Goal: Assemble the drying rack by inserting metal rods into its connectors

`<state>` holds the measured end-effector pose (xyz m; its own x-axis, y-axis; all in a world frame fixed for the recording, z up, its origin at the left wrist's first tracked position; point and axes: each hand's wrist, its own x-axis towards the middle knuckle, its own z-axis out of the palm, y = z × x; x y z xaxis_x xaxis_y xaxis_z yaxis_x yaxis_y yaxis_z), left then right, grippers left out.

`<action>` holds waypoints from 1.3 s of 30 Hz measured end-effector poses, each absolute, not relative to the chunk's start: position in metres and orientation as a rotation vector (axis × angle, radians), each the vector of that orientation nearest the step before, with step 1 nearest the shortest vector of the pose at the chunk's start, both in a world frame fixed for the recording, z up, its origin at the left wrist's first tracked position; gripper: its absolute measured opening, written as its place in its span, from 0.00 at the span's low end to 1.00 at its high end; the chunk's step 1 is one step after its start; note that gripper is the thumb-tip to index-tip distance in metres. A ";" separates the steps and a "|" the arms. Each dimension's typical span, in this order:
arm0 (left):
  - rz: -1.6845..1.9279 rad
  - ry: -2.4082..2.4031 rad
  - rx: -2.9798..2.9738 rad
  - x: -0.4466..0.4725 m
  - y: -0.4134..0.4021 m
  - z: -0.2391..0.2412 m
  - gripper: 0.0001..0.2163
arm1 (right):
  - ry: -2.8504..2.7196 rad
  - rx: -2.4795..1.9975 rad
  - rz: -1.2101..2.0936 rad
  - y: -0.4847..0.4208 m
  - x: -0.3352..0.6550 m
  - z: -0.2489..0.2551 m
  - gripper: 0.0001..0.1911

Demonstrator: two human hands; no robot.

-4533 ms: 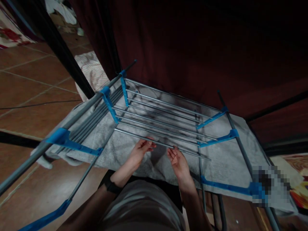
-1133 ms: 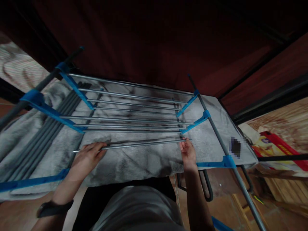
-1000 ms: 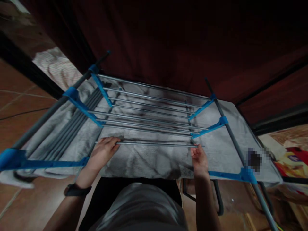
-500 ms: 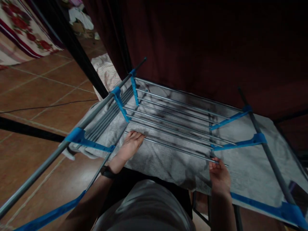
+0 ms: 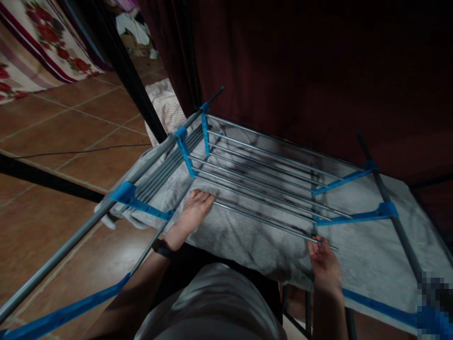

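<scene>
A thin metal rod (image 5: 258, 218) lies across in front of me, held near both ends. My left hand (image 5: 196, 208) is closed over its left part, close to a blue bracket (image 5: 166, 215) on the rack's left side. The right part of the rod rests in the fingers of my right hand (image 5: 323, 259), with the tip sticking out past them. Around both hands stands a rack frame with grey tubes (image 5: 79, 238) and blue plastic brackets. Several rods (image 5: 255, 172) span between the farther brackets, such as the right one (image 5: 357, 218).
A grey plush cloth (image 5: 237, 241) covers the surface under the rack. Several loose grey tubes (image 5: 170, 163) lie on it at the left. Behind hangs a dark red curtain (image 5: 300, 71). Black poles (image 5: 132, 75) and a cable (image 5: 78, 152) are over the tiled floor (image 5: 42, 123).
The view has shifted slightly, so the rack appears a little farther right. Both hands keep hold of the same rod, which has barely moved relative to the rack.
</scene>
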<state>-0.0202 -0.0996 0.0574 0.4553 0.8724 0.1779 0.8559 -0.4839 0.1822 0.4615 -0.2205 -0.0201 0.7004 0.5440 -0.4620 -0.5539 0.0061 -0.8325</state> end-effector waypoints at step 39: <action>0.834 1.425 1.831 -0.071 -0.064 0.034 0.21 | 0.109 -1.159 0.824 -0.210 0.461 -0.008 0.04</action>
